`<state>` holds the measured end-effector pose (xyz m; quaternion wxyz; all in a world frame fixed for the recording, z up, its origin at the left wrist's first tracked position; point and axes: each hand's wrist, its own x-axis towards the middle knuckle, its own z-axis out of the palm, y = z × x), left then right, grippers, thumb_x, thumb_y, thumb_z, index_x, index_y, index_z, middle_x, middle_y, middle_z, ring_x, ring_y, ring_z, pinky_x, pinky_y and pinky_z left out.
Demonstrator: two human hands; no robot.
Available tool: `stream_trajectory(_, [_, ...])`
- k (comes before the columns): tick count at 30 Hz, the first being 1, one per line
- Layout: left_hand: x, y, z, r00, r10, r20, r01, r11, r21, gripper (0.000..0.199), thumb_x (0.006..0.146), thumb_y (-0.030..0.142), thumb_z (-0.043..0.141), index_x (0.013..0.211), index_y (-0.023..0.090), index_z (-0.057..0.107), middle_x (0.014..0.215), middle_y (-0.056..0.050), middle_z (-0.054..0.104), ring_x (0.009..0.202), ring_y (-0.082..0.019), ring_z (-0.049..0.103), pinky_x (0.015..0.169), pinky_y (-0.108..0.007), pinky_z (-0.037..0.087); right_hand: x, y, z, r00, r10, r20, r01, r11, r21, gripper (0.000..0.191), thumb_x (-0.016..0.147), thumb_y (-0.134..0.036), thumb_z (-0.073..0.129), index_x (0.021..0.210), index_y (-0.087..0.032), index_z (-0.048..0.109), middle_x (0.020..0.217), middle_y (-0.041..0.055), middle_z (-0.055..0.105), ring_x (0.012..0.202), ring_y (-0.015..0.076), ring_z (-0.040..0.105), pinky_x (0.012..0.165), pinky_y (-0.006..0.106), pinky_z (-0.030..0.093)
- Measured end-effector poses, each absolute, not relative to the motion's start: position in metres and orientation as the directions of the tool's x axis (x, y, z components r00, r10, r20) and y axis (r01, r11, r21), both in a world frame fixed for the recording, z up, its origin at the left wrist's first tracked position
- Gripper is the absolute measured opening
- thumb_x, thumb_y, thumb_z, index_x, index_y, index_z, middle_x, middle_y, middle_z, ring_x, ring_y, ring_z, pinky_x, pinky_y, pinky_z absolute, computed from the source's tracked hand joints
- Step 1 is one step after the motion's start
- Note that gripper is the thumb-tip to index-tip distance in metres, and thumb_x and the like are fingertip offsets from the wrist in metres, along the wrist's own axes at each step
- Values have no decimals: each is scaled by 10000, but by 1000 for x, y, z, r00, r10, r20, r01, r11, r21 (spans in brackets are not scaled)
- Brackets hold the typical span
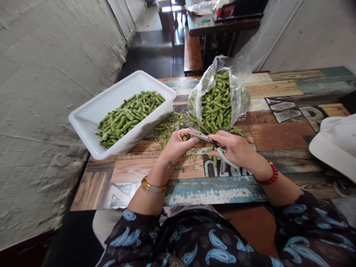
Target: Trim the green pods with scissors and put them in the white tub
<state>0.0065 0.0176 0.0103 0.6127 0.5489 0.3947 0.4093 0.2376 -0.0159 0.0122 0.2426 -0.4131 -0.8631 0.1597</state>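
My left hand [179,144] is closed around an edamame pod [185,138], mostly hidden by the fingers. My right hand [235,147] grips a pair of scissors [202,137] with pale green handles, and their blades reach across to the left fingertips. Just behind the hands, a clear plastic bag [239,98] lies open toward me, full of edamame pods [217,104] that spill onto the table. To the left, a white plastic tub [91,122] holds a heap of pods [126,118]. Small green trimmings [169,124] are scattered between tub and bag.
The patchwork wood-print table [280,135] runs across in front of me. A white cap [336,142] sits at its right edge. A rough grey wall [52,92] rises close on the left. Farther back are a wooden bench [192,52] and another table [222,26] with things on it.
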Motion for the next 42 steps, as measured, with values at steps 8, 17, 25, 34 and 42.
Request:
stream_trajectory(8, [8, 17, 13, 352, 924, -151, -99, 197, 975, 272, 710, 324, 804, 722, 153, 593, 588, 53, 526, 538, -60, 432, 534, -210, 310, 240, -14, 9, -548, 800, 243, 665, 593, -454, 403, 945, -458, 607, 1239, -183, 615, 1027, 100, 674, 854, 235, 656, 734, 329, 514])
stream_trajectory(17, [8, 21, 14, 293, 928, -229, -327, 322, 888, 367, 664, 293, 823, 825, 171, 516, 696, 3, 679, 436, -29, 426, 430, -158, 233, 240, -11, 7, -394, 857, 331, 704, 513, -491, 467, 871, -470, 704, 1236, -195, 606, 1027, 99, 662, 865, 257, 662, 788, 381, 542])
stream_trajectory(25, [12, 20, 7, 358, 910, -208, -374, 344, 861, 341, 684, 320, 844, 907, 141, 659, 722, -19, 705, 458, -28, 441, 434, -170, 251, 234, -15, 12, -461, 833, 304, 681, 553, -480, 519, 878, -426, 700, 1328, -226, 538, 1120, 112, 623, 950, 274, 649, 812, 399, 554])
stream_trajectory(34, [17, 13, 5, 404, 905, -134, -251, 251, 935, 297, 744, 376, 815, 874, 144, 684, 721, -23, 711, 493, -49, 454, 452, -192, 293, 233, -16, 12, -491, 826, 277, 663, 561, -496, 461, 915, -441, 649, 1300, -206, 556, 1091, 109, 632, 906, 255, 640, 785, 374, 539])
stream_trajectory(42, [17, 11, 8, 402, 910, -106, -212, 205, 955, 314, 753, 388, 804, 871, 144, 646, 703, -9, 684, 478, -44, 432, 453, -201, 282, 233, -19, 14, -499, 820, 280, 683, 571, -455, 377, 941, -406, 618, 1264, -214, 579, 1002, 83, 647, 828, 228, 637, 705, 330, 510])
